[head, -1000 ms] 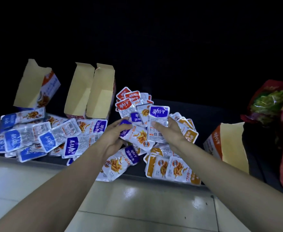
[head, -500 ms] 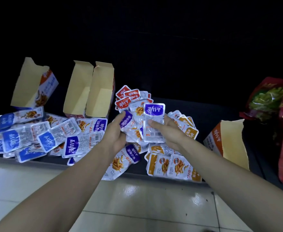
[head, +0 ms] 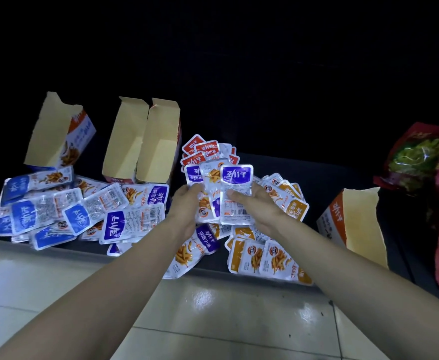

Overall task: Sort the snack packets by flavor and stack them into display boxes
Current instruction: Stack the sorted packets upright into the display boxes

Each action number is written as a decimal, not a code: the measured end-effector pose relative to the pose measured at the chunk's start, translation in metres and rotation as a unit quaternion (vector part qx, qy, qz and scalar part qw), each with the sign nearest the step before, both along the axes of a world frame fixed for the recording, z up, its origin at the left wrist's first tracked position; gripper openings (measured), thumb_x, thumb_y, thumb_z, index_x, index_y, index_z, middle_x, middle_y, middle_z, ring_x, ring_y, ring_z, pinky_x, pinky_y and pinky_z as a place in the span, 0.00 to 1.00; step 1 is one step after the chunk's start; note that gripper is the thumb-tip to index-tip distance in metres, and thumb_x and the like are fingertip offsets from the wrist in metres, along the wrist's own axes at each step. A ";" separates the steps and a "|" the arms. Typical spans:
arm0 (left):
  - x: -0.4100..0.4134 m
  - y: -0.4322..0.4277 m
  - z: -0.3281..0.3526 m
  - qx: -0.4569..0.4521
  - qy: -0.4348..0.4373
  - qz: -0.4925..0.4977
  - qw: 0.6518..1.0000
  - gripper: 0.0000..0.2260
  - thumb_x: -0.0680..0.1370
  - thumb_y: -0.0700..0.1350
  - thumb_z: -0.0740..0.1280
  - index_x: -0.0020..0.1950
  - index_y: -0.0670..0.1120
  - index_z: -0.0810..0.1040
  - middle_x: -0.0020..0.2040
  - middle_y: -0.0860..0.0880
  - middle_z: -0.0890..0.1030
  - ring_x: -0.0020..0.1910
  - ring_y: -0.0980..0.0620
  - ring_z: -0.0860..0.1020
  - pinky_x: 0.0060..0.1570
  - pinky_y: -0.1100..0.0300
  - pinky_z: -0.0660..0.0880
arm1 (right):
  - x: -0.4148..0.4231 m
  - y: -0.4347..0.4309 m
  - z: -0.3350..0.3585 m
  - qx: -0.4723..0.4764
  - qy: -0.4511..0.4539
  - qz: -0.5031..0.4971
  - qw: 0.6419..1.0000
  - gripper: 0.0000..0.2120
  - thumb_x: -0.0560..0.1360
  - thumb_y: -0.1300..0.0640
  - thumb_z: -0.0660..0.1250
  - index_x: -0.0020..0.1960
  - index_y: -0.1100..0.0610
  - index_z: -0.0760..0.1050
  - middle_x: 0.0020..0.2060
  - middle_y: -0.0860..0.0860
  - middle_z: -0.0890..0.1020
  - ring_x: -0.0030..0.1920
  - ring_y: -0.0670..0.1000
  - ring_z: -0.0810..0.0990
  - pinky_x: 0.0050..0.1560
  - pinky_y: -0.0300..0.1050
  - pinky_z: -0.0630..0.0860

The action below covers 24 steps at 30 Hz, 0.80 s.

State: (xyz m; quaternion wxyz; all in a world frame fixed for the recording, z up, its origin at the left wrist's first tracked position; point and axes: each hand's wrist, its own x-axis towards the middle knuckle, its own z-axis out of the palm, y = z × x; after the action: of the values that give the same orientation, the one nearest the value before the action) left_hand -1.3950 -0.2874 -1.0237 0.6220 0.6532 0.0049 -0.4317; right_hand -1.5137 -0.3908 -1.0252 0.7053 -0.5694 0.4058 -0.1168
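Gripping purple packets (head: 235, 193) (fanned), both hands.

Four boxes (head: 53, 131), four packet colours, two hands.
Three boxes upright on the left, one lying on the right. Roughly five blue packets (head: 23, 215), six purple packets (head: 113, 226), four red packets (head: 208, 149), six orange packets (head: 297, 210) showing, more buried underneath, overlap too heavy for exact totals. Three packets fanned between left hand (head: 187, 203) and right hand (head: 260, 206). At least two red bags (head: 418, 157) at far right.
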 end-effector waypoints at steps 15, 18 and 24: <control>0.029 0.036 0.001 0.072 -0.249 0.078 0.963 0.20 0.74 0.39 0.72 0.63 0.45 0.69 0.55 0.48 0.73 0.46 0.55 0.75 0.48 0.58 0.74 | 0.012 0.004 -0.005 -0.130 0.099 0.027 0.986 0.14 0.77 0.59 0.69 0.61 0.56 0.72 0.55 0.52 0.80 0.56 0.53 0.78 0.57 0.48 0.74; 0.043 0.051 0.004 0.066 -0.269 0.116 0.954 0.22 0.74 0.37 0.72 0.65 0.43 0.69 0.55 0.49 0.75 0.47 0.55 0.77 0.50 0.58 0.74 | 0.027 0.017 -0.010 -0.186 0.137 0.080 0.970 0.18 0.77 0.59 0.68 0.65 0.58 0.68 0.57 0.53 0.78 0.55 0.51 0.76 0.53 0.44 0.73; 0.052 0.066 0.003 0.041 -0.202 0.132 0.970 0.21 0.74 0.35 0.71 0.63 0.44 0.69 0.55 0.46 0.77 0.49 0.49 0.78 0.46 0.59 0.74 | 0.045 0.039 -0.013 -0.220 0.162 0.211 0.938 0.19 0.80 0.59 0.64 0.68 0.60 0.64 0.61 0.56 0.75 0.54 0.53 0.76 0.51 0.46 0.74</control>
State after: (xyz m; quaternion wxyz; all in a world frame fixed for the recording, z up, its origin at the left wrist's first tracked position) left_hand -1.3429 -0.2218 -1.0204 0.6345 0.7451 -0.0170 -0.2048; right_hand -1.4684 -0.3513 -1.0385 0.4952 -0.7944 0.3491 0.0424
